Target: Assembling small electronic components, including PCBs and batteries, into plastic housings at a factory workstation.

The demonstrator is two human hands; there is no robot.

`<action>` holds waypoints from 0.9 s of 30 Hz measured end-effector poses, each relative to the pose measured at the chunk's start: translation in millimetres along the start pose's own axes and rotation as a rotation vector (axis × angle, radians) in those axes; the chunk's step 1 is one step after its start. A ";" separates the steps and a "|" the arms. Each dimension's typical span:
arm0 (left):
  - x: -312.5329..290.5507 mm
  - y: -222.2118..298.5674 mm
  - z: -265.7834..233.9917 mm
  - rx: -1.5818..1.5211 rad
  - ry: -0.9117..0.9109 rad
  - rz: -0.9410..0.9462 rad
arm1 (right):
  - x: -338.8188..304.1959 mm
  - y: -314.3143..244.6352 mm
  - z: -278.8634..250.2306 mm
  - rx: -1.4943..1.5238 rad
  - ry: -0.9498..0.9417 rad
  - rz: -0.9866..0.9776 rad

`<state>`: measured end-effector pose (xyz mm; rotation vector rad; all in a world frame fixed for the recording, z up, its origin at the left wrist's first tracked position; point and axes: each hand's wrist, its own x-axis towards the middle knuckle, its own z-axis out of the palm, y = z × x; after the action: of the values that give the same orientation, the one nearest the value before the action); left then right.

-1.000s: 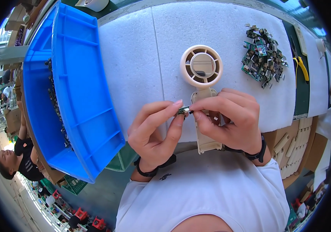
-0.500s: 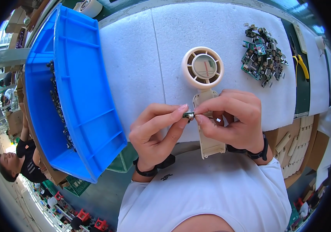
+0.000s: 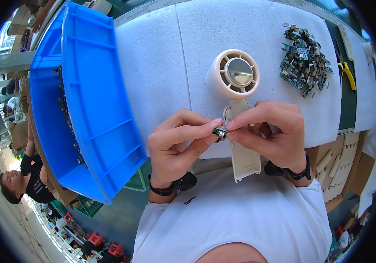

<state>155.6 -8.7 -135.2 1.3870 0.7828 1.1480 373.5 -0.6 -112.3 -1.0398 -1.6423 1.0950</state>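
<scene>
Between the fingertips of both hands sits a small green circuit board (image 3: 219,132) with metal parts on it. My left hand (image 3: 180,144) pinches its left end between thumb and fingers. At the board's right end, my right hand (image 3: 272,129) is closed in a pinch; whether it grips the board itself or a tiny part on it is hard to make out. Behind and below the hands lies a cream handheld fan, its round head (image 3: 236,74) pointing away from me and its open handle shell (image 3: 246,164) reaching toward my body. The hands partly cover the handle.
A large blue bin (image 3: 102,105) holding circuit boards stands on the left. A pile of small circuit boards (image 3: 304,61) lies on the white foam sheet (image 3: 153,57), with yellow-handled pliers (image 3: 349,76) beyond it. At right, a cardboard box (image 3: 359,151) holds cream handle shells. A person (image 3: 34,179) is at far left.
Both hands and the board have shifted slightly right in the picture, and the board has turned a little. The small white piece seen by my right fingers no longer shows.
</scene>
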 end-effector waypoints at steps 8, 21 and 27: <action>3.8 1.1 -2.5 -0.009 -0.030 -0.031 | -1.8 1.5 0.3 0.112 -0.040 0.101; 2.7 -2.3 0.0 0.111 -0.019 0.020 | -2.0 10.1 6.4 0.119 -0.015 0.109; -2.3 -3.5 14.8 0.163 0.187 0.067 | 1.4 -0.9 3.5 0.176 0.024 0.247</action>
<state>169.3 -15.2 -137.7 1.4636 0.9872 1.3033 369.6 -0.3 -112.0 -1.1548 -1.3954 1.3571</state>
